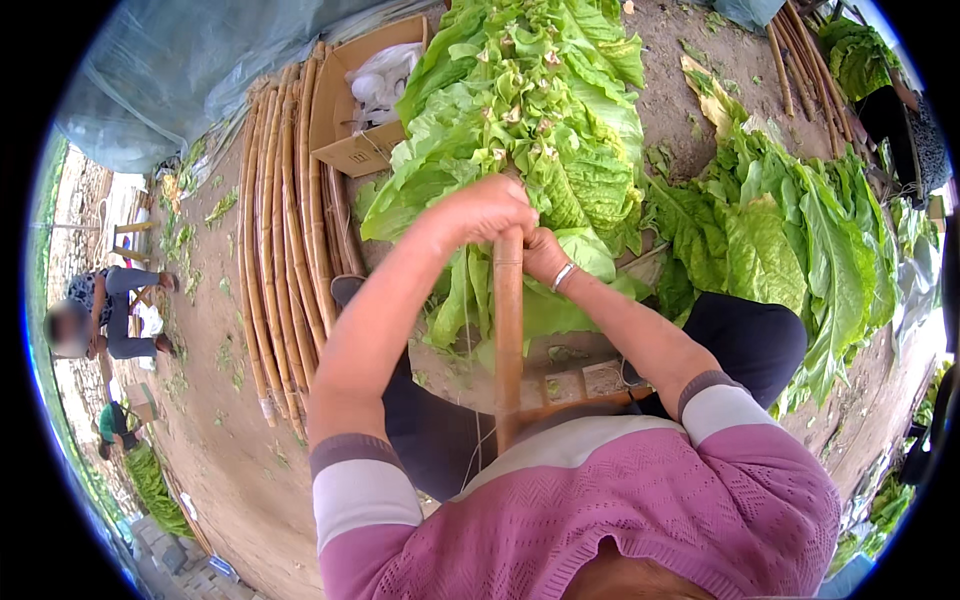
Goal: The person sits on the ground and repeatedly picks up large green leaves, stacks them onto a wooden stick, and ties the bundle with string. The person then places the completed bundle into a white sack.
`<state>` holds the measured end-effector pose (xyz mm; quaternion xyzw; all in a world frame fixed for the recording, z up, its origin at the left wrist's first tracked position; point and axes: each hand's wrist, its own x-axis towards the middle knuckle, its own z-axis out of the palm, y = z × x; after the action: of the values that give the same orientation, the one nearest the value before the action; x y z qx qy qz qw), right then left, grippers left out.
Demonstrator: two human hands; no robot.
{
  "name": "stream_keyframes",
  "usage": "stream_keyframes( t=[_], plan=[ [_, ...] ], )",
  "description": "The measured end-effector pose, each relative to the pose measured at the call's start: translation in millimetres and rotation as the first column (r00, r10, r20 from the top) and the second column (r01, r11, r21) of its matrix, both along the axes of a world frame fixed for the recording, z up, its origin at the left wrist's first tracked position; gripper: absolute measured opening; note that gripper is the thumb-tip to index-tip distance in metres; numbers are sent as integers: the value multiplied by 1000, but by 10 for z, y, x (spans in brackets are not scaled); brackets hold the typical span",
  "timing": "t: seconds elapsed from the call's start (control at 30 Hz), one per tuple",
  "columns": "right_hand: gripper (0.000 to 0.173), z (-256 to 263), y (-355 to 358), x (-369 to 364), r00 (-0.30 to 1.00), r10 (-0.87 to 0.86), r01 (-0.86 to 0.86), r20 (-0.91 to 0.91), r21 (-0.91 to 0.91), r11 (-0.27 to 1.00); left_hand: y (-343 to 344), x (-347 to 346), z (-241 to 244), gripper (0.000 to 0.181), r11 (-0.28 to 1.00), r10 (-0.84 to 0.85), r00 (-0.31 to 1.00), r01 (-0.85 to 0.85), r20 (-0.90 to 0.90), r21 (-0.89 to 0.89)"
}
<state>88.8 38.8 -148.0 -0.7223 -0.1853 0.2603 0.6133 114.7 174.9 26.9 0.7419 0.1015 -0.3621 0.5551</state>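
Observation:
A bamboo pole (508, 322) runs from the person's lap up to the middle of the picture. My left hand (491, 208) is bent over the pole's upper visible part, its fingers curled; what lies inside them is hidden. Close against it, my right hand (544, 251), with a silver bracelet at the wrist, is curled at the pole's right side. Beyond the hands, large green leaves (592, 180) lie in rows on both sides, their stem ends gathered along the middle. A thin string (469, 322) hangs left of the pole.
Bamboo poles (289, 225) lie at the left beside a cardboard box (337, 97) holding a plastic bag (382, 82). A heap of large leaves (772, 232) lies at the right by the knee. Other people sit at the far left and far right. Blue-grey sheeting (187, 60) hangs at the upper left.

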Motion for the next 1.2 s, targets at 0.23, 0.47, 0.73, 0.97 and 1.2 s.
stream_keyframes(
  t=[0.23, 0.47, 0.73, 0.97, 1.2],
  plan=[
    [22, -265, 358, -177, 790, -217, 445, -573, 294, 846, -1294, -191, -306, 21, 696, 622, 619, -718, 479, 25],
    [27, -210, 77, -95, 978, -68, 78, -197, 44, 996, -1358, -591, -458, 22, 629, 774, 571, -742, 274, -230],
    [31, 914, -1886, 988, 890, 302, -139, 341, -428, 893, -1598, -1224, -787, 18, 714, 700, 679, -674, 224, -188],
    [55, 720, -4401, 1809, 763, -359, 609, 538, -784, 120, -1343, -1495, -1070, 17, 750, 621, 691, -661, 371, -26],
    [70, 440, -5414, 1758, 683, -399, 550, 611, -791, -269, -1354, -1484, -1083, 19, 771, 494, 720, -622, 487, 138]
  ],
)
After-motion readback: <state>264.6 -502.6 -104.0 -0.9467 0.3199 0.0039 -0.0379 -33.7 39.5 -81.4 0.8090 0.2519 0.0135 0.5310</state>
